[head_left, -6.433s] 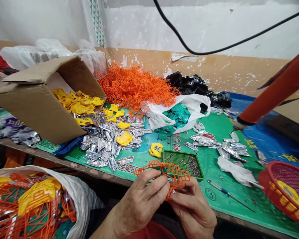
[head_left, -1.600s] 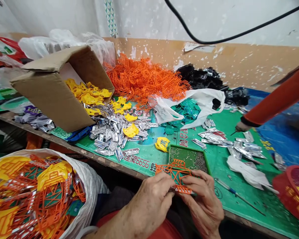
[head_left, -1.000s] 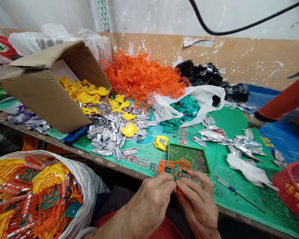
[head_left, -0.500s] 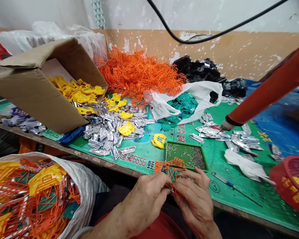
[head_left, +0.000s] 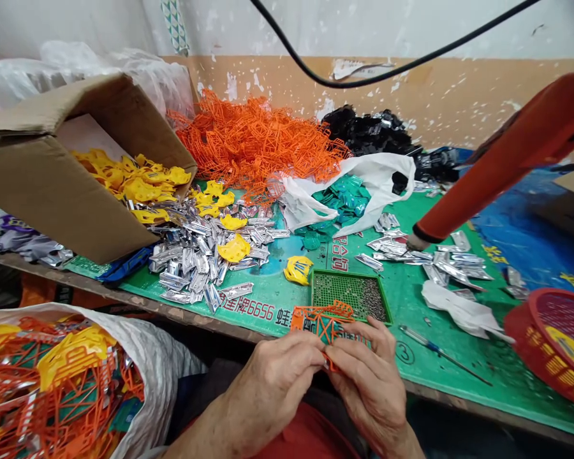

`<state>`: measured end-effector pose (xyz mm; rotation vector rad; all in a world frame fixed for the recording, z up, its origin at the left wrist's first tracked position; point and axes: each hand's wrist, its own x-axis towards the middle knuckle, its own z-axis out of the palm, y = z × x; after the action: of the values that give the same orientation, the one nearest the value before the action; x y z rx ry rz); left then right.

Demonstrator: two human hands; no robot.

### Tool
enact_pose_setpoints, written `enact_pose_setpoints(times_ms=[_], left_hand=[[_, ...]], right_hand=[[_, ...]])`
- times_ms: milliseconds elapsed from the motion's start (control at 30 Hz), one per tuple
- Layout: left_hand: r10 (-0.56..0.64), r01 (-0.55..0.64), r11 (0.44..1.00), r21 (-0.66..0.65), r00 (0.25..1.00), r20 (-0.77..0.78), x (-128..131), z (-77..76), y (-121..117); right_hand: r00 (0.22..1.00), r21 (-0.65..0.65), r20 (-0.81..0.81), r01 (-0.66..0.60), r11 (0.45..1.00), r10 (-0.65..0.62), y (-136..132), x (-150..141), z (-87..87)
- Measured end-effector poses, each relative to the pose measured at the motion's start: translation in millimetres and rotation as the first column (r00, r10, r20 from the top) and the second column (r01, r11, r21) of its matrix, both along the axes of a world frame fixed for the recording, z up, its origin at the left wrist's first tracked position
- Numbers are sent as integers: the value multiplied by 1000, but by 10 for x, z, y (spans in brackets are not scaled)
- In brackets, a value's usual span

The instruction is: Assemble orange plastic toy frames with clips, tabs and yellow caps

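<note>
Just over the table's front edge, an orange plastic lattice frame [head_left: 332, 328] sticks up from between my hands. My right hand [head_left: 370, 376] is closed around its near part, thumb and fingers bent over it. At the same near end, my left hand [head_left: 277, 376] is closed in a pinch, its fingertips meeting those of the right. A tiny shiny bit shows at the left fingertips, too small to name. Behind the frame lies a shallow green tray [head_left: 316, 290] with many small metal pieces heaped on its right side.
Left of the tray are silver strips [head_left: 205, 261] and yellow plastic parts [head_left: 234, 248]. A tipped cardboard box [head_left: 52, 191], orange frames [head_left: 263, 140] and a white bag [head_left: 397, 175] stand behind. A screwdriver [head_left: 428, 344] and red basket [head_left: 530, 338] lie right; a filled sack [head_left: 162, 363] stands lower left.
The whole view has shifted slightly, so the table's things sit further left. My hands stay together on the orange frame, with only small finger movement.
</note>
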<state>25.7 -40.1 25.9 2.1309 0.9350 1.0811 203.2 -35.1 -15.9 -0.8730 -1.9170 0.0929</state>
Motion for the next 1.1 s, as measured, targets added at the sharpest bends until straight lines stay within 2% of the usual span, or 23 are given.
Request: enact_pose_setpoints(times_ms=[267, 500, 667, 833, 1100], left_hand=[[2, 1, 1000, -27, 994, 108, 9, -24, 48], [3, -1, 1000, -11, 991, 137, 33, -58, 35], [17, -21, 999, 50, 997, 75, 35, -50, 33], [22, -30, 991, 129, 998, 61, -26, -60, 54], [17, -28, 992, 122, 996, 90, -119, -81, 82]], right_hand=[[1000, 16, 20, 23, 1000, -24, 22, 7, 5], [1000, 26, 10, 20, 999, -20, 36, 2, 33], [1000, 31, -3, 22, 999, -22, 44, -6, 74], [994, 52, 4, 105, 993, -105, 48, 35, 91], [992, 37, -11, 125, 992, -125, -7, 127, 78]])
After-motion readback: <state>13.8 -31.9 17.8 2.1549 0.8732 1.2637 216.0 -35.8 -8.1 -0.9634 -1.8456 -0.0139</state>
